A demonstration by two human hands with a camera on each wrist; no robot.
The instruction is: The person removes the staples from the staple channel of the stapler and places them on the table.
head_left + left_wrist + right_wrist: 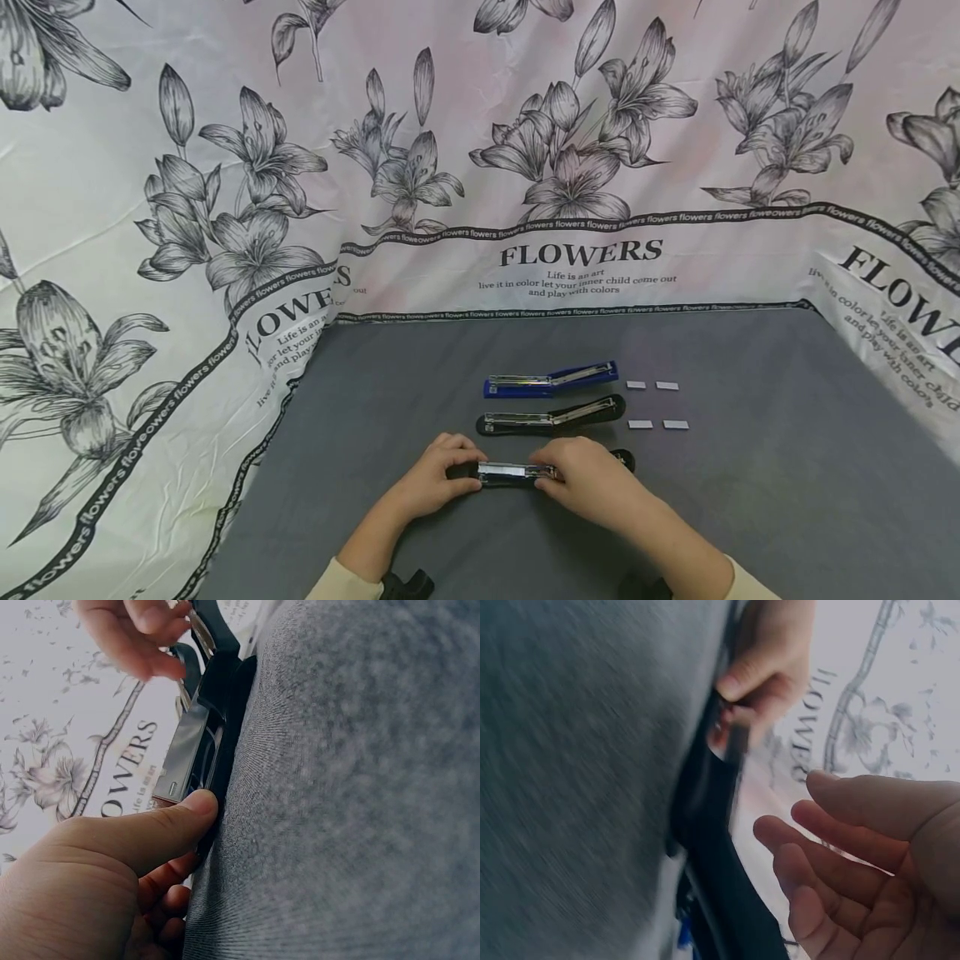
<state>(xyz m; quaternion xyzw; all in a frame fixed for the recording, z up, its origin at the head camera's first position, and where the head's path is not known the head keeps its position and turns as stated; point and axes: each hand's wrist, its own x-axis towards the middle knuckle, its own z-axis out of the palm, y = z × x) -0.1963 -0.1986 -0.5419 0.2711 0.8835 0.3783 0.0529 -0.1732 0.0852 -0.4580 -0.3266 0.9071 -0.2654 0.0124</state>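
Nearest the person, a black stapler (512, 481) lies with its top swung back, the silver rail (180, 754) uncovered and a pale strip (512, 470) along it. My left hand (438, 477) pinches one end of this stapler between thumb and fingers. By the hinge side, my right hand (588, 475) hovers close with bent, parted fingers; the right wrist view shows a gap between them and the stapler (705, 795). That hand hides part of the stapler's swung-back top in the head view.
Behind lie another opened black stapler (517, 426) and an opened blue stapler (517, 390). Several small pale strips (640, 425) sit in two rows to their right. A flower-printed cloth (577, 275) rises around the grey tabletop (750, 467).
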